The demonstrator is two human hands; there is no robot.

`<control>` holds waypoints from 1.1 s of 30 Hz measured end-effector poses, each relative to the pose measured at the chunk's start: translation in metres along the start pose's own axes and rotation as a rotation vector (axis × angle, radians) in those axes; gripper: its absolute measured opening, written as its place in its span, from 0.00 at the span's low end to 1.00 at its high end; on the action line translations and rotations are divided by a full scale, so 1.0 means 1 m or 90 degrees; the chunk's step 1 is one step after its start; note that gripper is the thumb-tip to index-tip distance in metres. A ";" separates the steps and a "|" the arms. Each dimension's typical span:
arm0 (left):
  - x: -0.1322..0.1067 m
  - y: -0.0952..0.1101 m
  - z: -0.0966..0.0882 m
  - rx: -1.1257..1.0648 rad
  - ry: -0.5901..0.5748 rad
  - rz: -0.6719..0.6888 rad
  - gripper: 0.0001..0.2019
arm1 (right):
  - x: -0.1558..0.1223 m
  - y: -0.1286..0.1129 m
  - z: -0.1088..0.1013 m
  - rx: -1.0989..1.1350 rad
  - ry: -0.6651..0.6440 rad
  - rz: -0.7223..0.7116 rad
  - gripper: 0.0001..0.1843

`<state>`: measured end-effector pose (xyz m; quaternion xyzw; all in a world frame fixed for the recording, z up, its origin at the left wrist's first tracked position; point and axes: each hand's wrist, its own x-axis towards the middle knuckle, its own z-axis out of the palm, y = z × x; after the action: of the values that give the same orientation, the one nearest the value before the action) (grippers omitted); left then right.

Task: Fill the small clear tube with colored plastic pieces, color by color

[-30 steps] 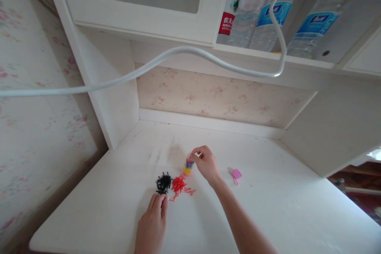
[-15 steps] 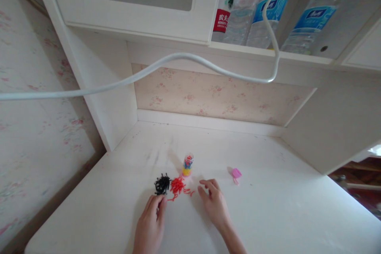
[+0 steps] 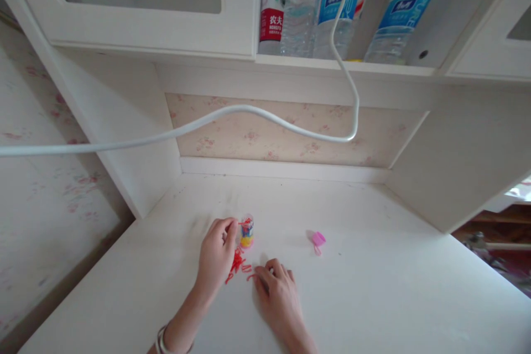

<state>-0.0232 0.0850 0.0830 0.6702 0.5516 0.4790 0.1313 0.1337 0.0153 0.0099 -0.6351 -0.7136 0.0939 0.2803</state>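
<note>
My left hand (image 3: 219, 249) is at the mouth of a small clear jar (image 3: 247, 237), pinching a red rubber band (image 3: 244, 223) between thumb and fingertip. The jar stands upright and uncapped, with yellow, blue and red bands layered inside. Just in front of it lies a loose heap of red rubber bands (image 3: 237, 261), partly covered by my left hand. My right hand (image 3: 277, 290) rests on the tabletop to the right of the heap, its thumb and forefinger closed at the end of one stray red band (image 3: 250, 276). The black bands are hidden behind my left hand.
A pink cap (image 3: 318, 239) lies on the white tabletop (image 3: 373, 287) to the right of the jar. A white cable (image 3: 249, 109) hangs across the view in front of the cabinet. Plastic bottles (image 3: 298, 16) stand on the open shelf above.
My left hand has moved forward from beside the black heap to the jar's mouth, with a red band in its fingers. My right hand has come closer to the stray red bands.
</note>
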 end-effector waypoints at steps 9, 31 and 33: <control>0.015 -0.001 0.019 0.084 -0.024 0.037 0.15 | -0.001 0.001 -0.004 0.011 0.001 0.008 0.10; -0.068 -0.036 0.002 0.185 -0.113 0.019 0.11 | 0.000 0.013 0.004 0.170 0.042 0.020 0.15; -0.086 -0.043 0.000 0.258 -0.133 0.019 0.11 | 0.001 0.015 0.008 0.234 0.070 0.051 0.17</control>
<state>-0.0441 0.0256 0.0096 0.7366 0.6103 0.2882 0.0433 0.1427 0.0209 -0.0034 -0.6054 -0.6423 0.1990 0.4259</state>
